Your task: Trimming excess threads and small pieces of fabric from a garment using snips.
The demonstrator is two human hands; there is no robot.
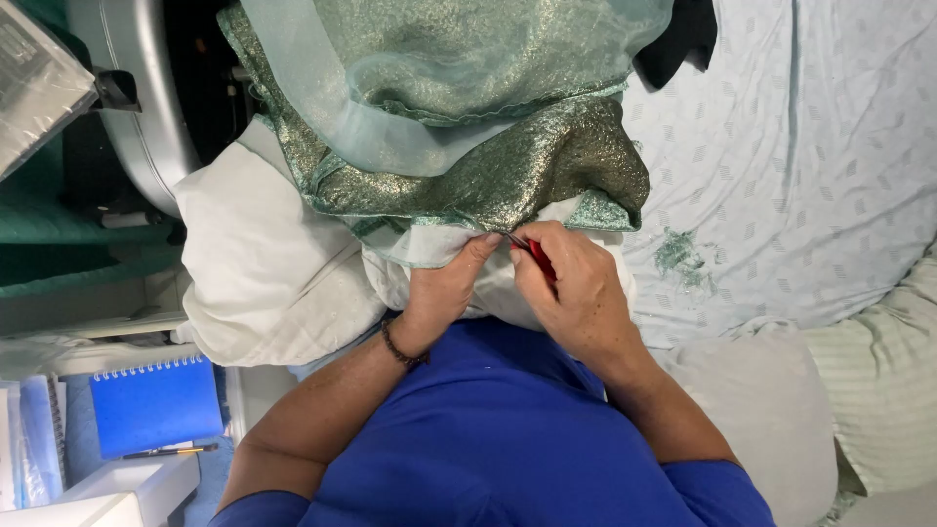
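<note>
A shimmering green-gold fabric [459, 127] with a sheer pale green layer lies bunched over white cloth [273, 273] in front of me. My left hand [444, 288], a dark bead bracelet on its wrist, pinches the fabric's lower edge. My right hand [566, 288] grips a small red-handled tool [539, 260] whose metal tip touches that same edge beside my left fingertips. My blue sleeves fill the bottom of the view.
A pale patterned bedsheet [800, 166] spreads to the right, with a clump of green thread scraps [680, 257] on it and a striped pillow [878, 390]. At left are a grey machine body [146, 107], a blue spiral notebook [156, 405] and a pen [171, 452].
</note>
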